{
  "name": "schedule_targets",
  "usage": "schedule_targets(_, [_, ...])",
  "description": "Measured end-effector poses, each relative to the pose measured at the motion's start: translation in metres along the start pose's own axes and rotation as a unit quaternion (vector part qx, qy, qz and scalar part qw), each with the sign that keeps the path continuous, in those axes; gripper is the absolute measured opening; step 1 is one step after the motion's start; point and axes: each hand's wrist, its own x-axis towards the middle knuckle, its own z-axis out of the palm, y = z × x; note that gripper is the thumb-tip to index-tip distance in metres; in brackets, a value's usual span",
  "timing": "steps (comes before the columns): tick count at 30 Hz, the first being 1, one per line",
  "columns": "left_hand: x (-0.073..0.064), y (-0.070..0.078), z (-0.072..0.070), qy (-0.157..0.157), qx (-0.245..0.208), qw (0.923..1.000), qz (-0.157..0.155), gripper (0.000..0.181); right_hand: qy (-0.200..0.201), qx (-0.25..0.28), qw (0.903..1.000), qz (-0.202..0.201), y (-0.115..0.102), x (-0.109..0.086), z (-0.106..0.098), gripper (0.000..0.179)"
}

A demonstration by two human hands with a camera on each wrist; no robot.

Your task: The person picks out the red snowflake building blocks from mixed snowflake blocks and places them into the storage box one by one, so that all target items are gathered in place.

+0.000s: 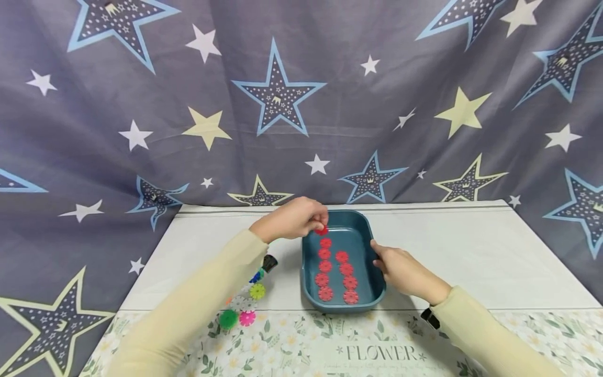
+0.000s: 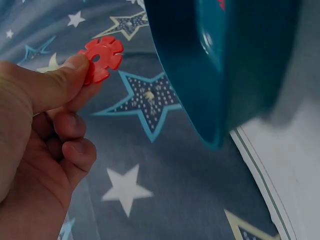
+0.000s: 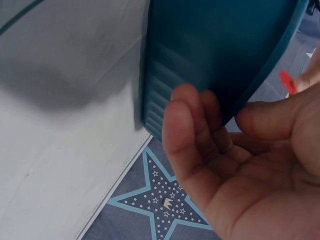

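My left hand pinches a red notched disc between thumb and forefinger. It holds the disc over the far left part of a dark teal tray. Inside lie two lengthwise lines of red discs, a longer left line and a shorter right line. At the tray's right side, my right hand grips the wall, thumb at the rim and curled fingers along the outside.
Left of the tray, partly behind the left sleeve, lie loose discs: green, pink, yellow-green, whitish and blue ones. The table has a white cloth and a flowered front. A starry curtain hangs behind.
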Motion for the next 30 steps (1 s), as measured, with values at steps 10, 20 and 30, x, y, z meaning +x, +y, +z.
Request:
schedule_targets(10, [0.054, 0.003, 0.028, -0.046, 0.010, 0.9971, -0.060, 0.011, 0.000, -0.005, 1.0000, -0.008, 0.001, 0.002, 0.000, 0.047])
schedule_targets(20, [0.076, -0.008, 0.059, -0.138, 0.023, 0.9823, -0.124, 0.024, -0.007, 0.001, 1.0000, 0.002, 0.000, 0.002, 0.000, 0.047])
schedule_targets(30, [0.084, -0.005, 0.072, -0.188, 0.049, 0.9720, -0.133, 0.022, -0.011, 0.003, 0.9999, 0.008, 0.002, 0.002, 0.001, 0.048])
